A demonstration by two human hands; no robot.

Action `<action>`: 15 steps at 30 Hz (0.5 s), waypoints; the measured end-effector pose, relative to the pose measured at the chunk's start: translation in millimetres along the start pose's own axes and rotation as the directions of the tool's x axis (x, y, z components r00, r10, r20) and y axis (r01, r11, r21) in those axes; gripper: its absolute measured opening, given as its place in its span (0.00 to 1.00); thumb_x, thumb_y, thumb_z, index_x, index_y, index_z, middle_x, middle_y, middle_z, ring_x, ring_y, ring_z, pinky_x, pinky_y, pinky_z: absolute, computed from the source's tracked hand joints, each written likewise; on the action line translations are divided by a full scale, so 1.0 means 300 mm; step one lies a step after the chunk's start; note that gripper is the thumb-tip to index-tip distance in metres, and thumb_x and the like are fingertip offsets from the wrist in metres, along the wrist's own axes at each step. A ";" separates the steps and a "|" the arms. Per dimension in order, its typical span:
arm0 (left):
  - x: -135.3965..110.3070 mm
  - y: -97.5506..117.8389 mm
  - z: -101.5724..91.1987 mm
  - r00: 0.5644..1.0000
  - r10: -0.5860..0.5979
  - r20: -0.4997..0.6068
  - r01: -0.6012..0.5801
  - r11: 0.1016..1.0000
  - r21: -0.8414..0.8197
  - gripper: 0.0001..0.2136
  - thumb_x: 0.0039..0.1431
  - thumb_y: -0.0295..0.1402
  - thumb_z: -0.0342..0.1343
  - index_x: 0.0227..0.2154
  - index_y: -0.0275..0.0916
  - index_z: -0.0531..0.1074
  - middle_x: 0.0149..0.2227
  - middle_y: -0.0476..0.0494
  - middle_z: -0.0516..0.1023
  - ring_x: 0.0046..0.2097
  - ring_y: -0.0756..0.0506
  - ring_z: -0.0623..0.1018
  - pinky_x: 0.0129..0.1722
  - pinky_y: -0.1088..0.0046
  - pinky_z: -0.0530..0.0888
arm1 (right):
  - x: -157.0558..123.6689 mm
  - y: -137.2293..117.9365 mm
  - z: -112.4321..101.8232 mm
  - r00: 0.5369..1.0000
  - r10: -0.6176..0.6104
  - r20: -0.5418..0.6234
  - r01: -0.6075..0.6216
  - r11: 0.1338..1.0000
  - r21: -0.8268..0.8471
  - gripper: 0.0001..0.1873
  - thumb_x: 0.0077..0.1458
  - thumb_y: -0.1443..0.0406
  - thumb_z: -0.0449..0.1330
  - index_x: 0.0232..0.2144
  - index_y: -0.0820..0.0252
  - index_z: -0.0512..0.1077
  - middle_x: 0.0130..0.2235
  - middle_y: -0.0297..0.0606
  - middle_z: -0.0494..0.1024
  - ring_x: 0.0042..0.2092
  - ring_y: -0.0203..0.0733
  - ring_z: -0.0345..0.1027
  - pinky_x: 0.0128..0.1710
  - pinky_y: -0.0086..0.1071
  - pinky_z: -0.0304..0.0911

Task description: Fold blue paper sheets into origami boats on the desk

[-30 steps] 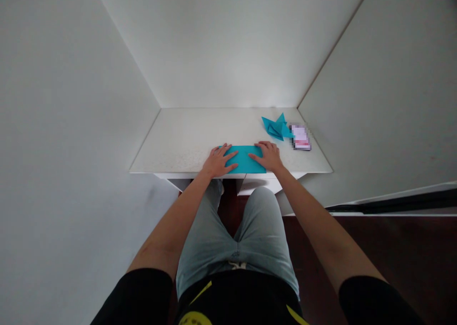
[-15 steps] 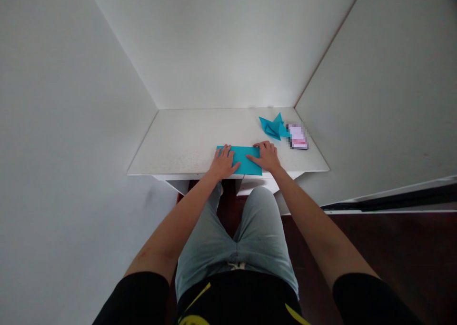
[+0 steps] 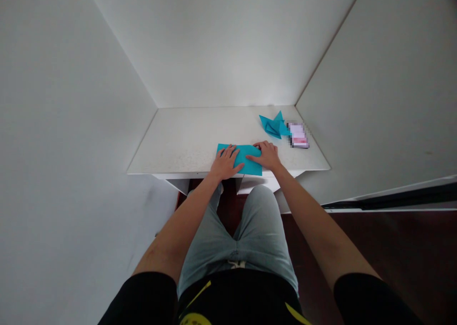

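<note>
Grey shorts point(image 3: 246, 234) nearest, legs under white table point(image 3: 182, 141). At the table's near edge lies a flat teal paper point(image 3: 243, 151). Left hand point(image 3: 224, 162) lies flat and spread on its left half, right hand point(image 3: 267, 156) flat on its right end; neither grips. Farther right: folded teal figure point(image 3: 272, 125) touching a blurred object point(image 3: 299, 136).

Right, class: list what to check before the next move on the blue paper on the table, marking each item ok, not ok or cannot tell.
1. Blue paper lies flat on the table: ok.
2. Left hand lies flat on its left part: ok.
3. Right hand lies flat on its right part: ok.
4. Paper's near edge is inside the table edge: cannot tell.
5. Folded paper figure stands apart from both hands: ok.
6. Edges under the hands line up: cannot tell.
</note>
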State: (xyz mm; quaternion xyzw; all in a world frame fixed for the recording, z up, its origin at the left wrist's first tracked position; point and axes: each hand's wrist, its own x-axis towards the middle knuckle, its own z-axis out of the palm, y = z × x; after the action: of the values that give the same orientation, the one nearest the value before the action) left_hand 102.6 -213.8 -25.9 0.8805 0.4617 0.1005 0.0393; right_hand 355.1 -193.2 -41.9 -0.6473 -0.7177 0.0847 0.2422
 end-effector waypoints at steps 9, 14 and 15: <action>-0.002 0.006 -0.013 1.000 -0.016 -0.012 0.016 1.000 -0.014 0.37 0.74 0.55 0.46 0.76 0.34 0.57 0.77 0.33 0.61 0.79 0.37 0.57 0.77 0.53 0.55 | -0.038 -0.021 -0.054 0.978 -0.210 -0.004 0.208 0.968 0.143 0.29 0.69 0.41 0.54 0.53 0.52 0.81 0.59 0.45 0.82 0.60 0.57 0.73 0.64 0.55 0.62; -0.007 0.008 -0.020 1.000 -0.006 -0.003 0.006 1.000 -0.017 0.45 0.70 0.59 0.52 0.79 0.35 0.50 0.77 0.31 0.60 0.79 0.34 0.57 0.77 0.52 0.55 | -0.126 -0.085 -0.052 0.914 -0.375 0.157 0.364 0.927 0.091 0.27 0.76 0.48 0.48 0.61 0.48 0.79 0.66 0.40 0.78 0.68 0.53 0.70 0.71 0.56 0.56; -0.007 0.008 -0.019 1.000 0.001 -0.002 -0.001 1.000 -0.014 0.44 0.70 0.59 0.51 0.79 0.36 0.51 0.78 0.32 0.59 0.79 0.34 0.57 0.77 0.51 0.55 | -0.149 -0.095 -0.046 0.909 -0.380 0.172 0.373 0.925 0.073 0.28 0.76 0.48 0.47 0.63 0.50 0.78 0.68 0.41 0.77 0.70 0.53 0.69 0.72 0.57 0.55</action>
State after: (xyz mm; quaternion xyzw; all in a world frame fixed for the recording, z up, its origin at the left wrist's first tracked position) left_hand 102.1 -217.0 -20.1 0.8803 0.4605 0.1047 0.0447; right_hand 338.1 -243.4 -28.1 -0.4814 -0.8465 0.1093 0.1992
